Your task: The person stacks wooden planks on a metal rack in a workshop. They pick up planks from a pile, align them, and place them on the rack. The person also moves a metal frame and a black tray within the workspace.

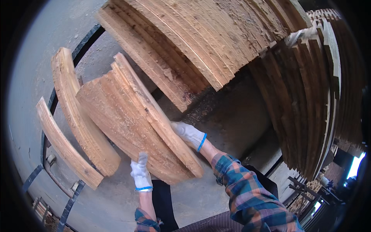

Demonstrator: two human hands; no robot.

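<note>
A bundle of rough-sawn wooden boards lies at a slant in front of me, its boards side by side with uneven ends. My left hand, in a white knit glove with a blue cuff, grips the bundle's near left edge. On the bundle's right side is my right hand, gloved the same way; its fingertips are partly hidden against the outer board. Both hands are closed on the wood from opposite sides. To the left lie a thick separate board and a narrower one, apart from the bundle.
A large stack of boards overhangs the far side. Another tall, dark stack stands at the right. Black metal strips cross the grey surface at the left. Sawdust and chips lie beneath the far stack.
</note>
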